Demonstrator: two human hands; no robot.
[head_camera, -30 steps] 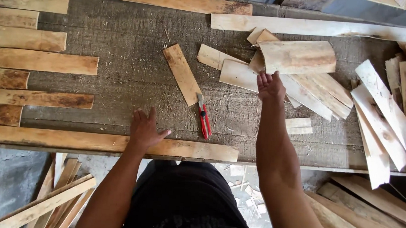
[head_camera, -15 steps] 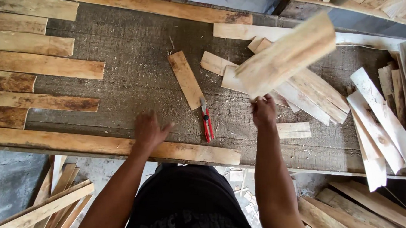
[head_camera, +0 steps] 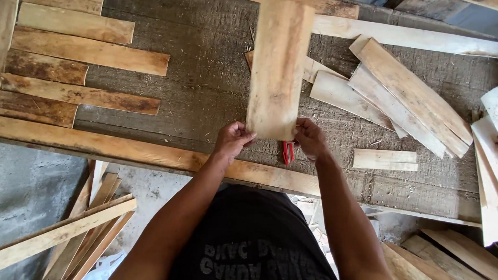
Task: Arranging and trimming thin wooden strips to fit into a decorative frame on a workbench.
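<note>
— Planks [head_camera: 89, 52] lie in rows at the upper left of the frame. What's in hand?

— At centre, the left hand [head_camera: 233, 140] and right hand [head_camera: 309, 138] are each closed on a bottom corner of a wide board [head_camera: 279, 68].

— Which way does it run?

— Long axis nearly straight up the frame, far end pointing to the top edge, above the bench [head_camera: 206, 86].

— Handling advice?

— I'd keep both grips even so it doesn't twist. Red pliers [head_camera: 287, 152] show just beneath; a loose slat pile [head_camera: 410, 97] sits right.
</note>
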